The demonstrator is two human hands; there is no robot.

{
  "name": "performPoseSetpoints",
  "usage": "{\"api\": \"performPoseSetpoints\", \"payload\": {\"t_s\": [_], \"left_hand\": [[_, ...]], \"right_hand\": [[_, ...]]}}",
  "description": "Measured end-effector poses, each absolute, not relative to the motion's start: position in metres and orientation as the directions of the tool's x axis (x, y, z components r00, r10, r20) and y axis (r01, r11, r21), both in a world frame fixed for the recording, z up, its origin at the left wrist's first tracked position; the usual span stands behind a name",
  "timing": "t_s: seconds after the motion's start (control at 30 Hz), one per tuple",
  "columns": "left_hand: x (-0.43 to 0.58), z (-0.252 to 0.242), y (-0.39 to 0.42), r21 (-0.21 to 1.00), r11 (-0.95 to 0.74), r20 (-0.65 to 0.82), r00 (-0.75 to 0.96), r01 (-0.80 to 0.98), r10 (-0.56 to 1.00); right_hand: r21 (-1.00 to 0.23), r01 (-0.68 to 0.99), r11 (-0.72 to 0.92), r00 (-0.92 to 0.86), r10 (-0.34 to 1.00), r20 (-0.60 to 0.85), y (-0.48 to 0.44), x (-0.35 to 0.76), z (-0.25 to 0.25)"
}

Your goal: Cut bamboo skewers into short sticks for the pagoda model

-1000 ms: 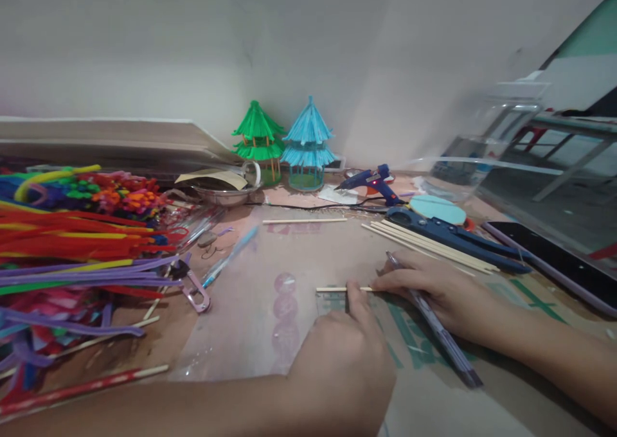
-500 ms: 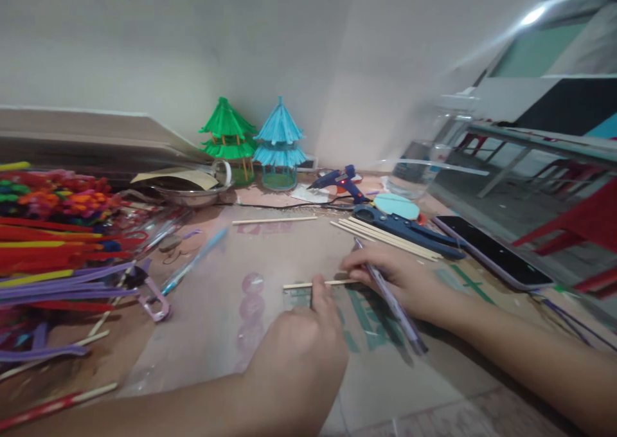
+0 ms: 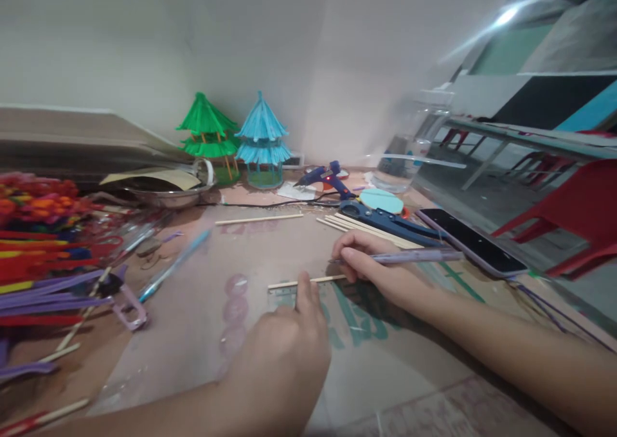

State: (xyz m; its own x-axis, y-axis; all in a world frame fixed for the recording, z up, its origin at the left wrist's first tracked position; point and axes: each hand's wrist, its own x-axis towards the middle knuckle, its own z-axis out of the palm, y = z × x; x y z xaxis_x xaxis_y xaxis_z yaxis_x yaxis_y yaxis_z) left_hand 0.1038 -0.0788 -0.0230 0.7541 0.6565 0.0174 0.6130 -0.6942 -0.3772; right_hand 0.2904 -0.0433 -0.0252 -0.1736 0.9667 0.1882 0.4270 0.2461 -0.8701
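The left hand [image 3: 284, 340] still pins the thin wooden stick [image 3: 306, 281] to the tabletop [image 3: 202, 308]; the right hand [image 3: 380, 267], pinching the purple pen [image 3: 409, 256], has swung it level.

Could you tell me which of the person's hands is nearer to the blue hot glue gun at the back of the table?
Right. The right hand, holding a purple pen, lies just in front of the blue hot glue gun; the left hand sits farther back, pressing a thin wooden stick.

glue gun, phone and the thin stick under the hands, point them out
glue gun [image 3: 326, 177], head view, blue body
phone [image 3: 470, 240], head view, dark screen
thin stick [image 3: 318, 280], head view, middle of its length
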Motion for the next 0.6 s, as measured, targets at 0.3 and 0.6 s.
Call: {"api": "performPoseSetpoints", "payload": {"t_s": [0.3,0.6], "left_hand": [[0.108,-0.014,-0.081,-0.398,-0.721,-0.078,0.762,0.567,0.643],[0.108,-0.01,-0.08,-0.39,-0.725,-0.064,0.769,0.567,0.636]], "right_hand": [[-0.864,0.44,0.246,-0.138,0.969,0.206,-0.046,0.285,-0.028],[-0.855,0.466,0.227,-0.141,0.973,0.181,-0.049,0.28,-0.02]]}}
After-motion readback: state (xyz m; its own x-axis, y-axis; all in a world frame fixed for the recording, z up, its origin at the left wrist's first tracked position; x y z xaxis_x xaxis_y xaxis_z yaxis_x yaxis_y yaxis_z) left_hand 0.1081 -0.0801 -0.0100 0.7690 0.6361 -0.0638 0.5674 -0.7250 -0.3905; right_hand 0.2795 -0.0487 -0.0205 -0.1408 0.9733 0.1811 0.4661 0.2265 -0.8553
